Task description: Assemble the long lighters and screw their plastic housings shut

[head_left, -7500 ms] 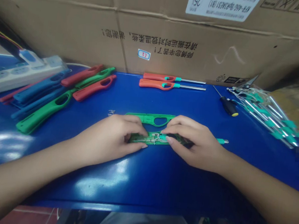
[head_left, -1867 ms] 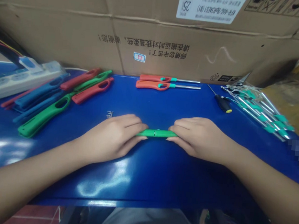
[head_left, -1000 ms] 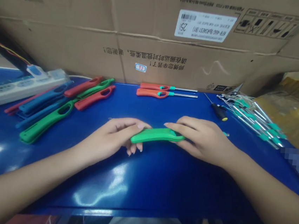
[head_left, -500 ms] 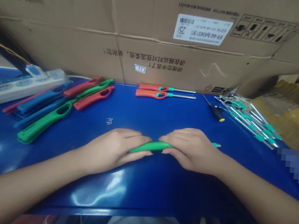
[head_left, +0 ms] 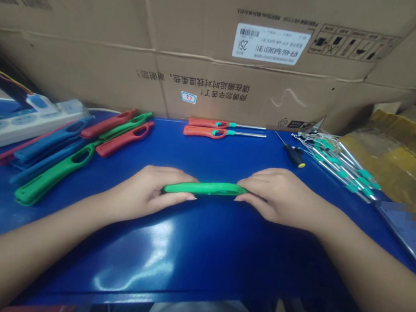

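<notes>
A green lighter body (head_left: pixel 205 188) is held level between my two hands, its narrow edge turned towards me. My left hand (head_left: pixel 162 188) is closed on its left end, thumb below and fingers above. At the other end, my right hand (head_left: pixel 275 197) pinches it between thumb and fingers. Whatever extends beyond the right end is hidden behind that hand. Beyond my hands lie two red long-necked lighters (head_left: pixel 210 132) with teal triggers and metal tubes, side by side against the carton.
Several red, green and blue handle shells (head_left: pixel 57 168) lie at left beside a white power strip (head_left: pixel 23 121). A screwdriver (head_left: pixel 295 156) and a pile of metal tubes with teal parts (head_left: pixel 350 169) lie at right. A large carton (head_left: pixel 202 67) walls off the back.
Both hands have raised the green lighter body slightly, and my left hand has shifted left, exposing more of it. The small metal pins are now hidden. The whole view has shifted slightly.
</notes>
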`<state>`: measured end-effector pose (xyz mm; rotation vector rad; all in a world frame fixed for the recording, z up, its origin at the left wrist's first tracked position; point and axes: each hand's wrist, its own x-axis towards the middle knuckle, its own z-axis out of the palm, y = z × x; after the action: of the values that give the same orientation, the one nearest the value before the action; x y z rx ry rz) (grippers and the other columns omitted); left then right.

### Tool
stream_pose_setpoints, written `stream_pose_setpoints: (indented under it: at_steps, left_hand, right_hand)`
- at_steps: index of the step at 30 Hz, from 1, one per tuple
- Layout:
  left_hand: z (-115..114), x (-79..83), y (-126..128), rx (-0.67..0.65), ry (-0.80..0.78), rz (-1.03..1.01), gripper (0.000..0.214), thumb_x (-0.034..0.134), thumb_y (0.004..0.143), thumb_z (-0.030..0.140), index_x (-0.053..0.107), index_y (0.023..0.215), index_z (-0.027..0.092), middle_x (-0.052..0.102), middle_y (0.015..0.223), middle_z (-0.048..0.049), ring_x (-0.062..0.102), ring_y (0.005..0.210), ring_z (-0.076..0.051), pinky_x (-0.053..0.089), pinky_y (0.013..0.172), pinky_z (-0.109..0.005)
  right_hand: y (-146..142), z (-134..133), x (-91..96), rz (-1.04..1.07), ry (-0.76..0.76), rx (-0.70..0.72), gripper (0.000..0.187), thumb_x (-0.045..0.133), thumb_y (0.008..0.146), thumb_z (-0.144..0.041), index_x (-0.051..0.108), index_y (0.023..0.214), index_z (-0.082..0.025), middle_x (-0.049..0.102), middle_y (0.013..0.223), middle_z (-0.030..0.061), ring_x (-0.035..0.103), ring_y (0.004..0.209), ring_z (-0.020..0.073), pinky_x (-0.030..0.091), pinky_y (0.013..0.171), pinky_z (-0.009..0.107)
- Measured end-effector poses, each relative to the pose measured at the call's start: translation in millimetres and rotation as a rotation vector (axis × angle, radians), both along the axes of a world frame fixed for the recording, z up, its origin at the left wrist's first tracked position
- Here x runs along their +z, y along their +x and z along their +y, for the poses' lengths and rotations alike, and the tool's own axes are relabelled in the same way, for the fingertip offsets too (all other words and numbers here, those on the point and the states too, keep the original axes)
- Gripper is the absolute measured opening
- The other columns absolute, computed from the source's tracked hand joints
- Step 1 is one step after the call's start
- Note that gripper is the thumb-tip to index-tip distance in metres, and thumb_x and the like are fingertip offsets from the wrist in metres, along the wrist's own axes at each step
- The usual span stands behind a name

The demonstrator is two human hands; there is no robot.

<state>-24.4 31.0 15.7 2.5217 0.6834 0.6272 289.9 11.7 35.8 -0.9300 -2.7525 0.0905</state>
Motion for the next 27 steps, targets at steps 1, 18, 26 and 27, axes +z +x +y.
stream_pose_setpoints:
  at_steps: [1,18,26,27]
  left_hand:
    - [-1,0.8,0,0.005,0.006,0.016,0.025,0.062,0.102,0.034,0.071,0.12,0.02,0.078,0.112,-0.0044,0.075,0.099,-0.016,0.056,0.09,-0.022]
    - [-11,-7.5,2,0.06,0.254,0.037,0.018,0.064,0.1,0.024,0.07,0.116,0.018,0.077,0.099,-0.0029,0.073,0.084,-0.014,0.053,0.077,-0.022]
    - [-16,-6.4,3,0.077,0.258,0.002,0.015,0.068,0.098,0.025,0.072,0.111,0.018,0.079,0.097,-0.0014,0.073,0.08,-0.012,0.053,0.073,-0.021]
    - [-16,-6.0,4,0.077,0.255,-0.003,0.015,0.068,0.097,0.024,0.073,0.11,0.018,0.079,0.096,-0.001,0.073,0.079,-0.012,0.053,0.073,-0.021]
  right_hand:
    - [-1,-1,-0.9,-0.013,0.047,0.001,0.031,0.052,0.105,-0.034,0.076,0.101,-0.016,0.077,0.083,0.0078,0.068,0.071,0.0197,0.046,0.069,0.031]
    - [-4,-5,2.2,-0.014,0.118,-0.044,0.03,0.056,0.104,-0.036,0.074,0.091,-0.016,0.072,0.08,0.0044,0.065,0.074,0.0195,0.045,0.071,0.032]
    - [-8,-4,-6.8,-0.006,0.176,0.059,0.034,0.048,0.107,-0.028,0.073,0.09,-0.014,0.068,0.079,0.0068,0.058,0.073,0.0195,0.041,0.068,0.032]
    - [-8,-4,-7.3,-0.002,0.181,0.061,0.033,0.048,0.106,-0.028,0.073,0.089,-0.013,0.068,0.079,0.0068,0.057,0.073,0.0195,0.041,0.067,0.032]
